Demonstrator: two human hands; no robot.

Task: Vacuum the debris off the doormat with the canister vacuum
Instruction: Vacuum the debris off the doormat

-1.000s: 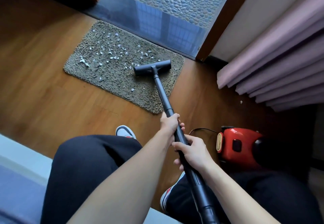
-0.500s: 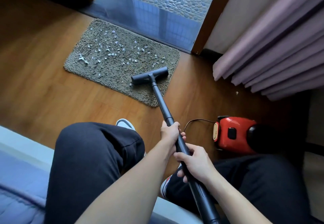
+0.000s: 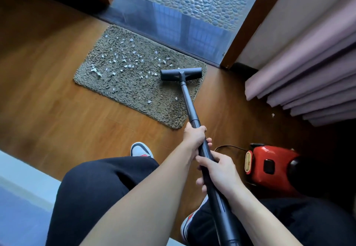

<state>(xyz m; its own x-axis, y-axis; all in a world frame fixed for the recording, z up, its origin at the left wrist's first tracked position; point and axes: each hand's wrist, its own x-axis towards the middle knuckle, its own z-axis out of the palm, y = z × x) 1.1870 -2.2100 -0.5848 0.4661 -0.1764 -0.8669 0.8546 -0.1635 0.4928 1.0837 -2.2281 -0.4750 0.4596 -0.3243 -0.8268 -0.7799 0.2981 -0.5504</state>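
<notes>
My left hand (image 3: pixel 194 137) and right hand (image 3: pixel 217 170) both grip the vacuum wand (image 3: pixel 189 105); its floor nozzle (image 3: pixel 181 73) rests on the doormat (image 3: pixel 123 84) ahead of them.

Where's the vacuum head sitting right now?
In the head view, the vacuum head rests on the doormat near its right end, just right of the scattered debris.

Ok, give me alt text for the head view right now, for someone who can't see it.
Both hands, left hand ahead of right hand, grip a black vacuum wand whose floor nozzle sits on the right part of a shaggy doormat strewn with pale debris. A red canister vacuum sits on the wooden floor to the right.
</notes>
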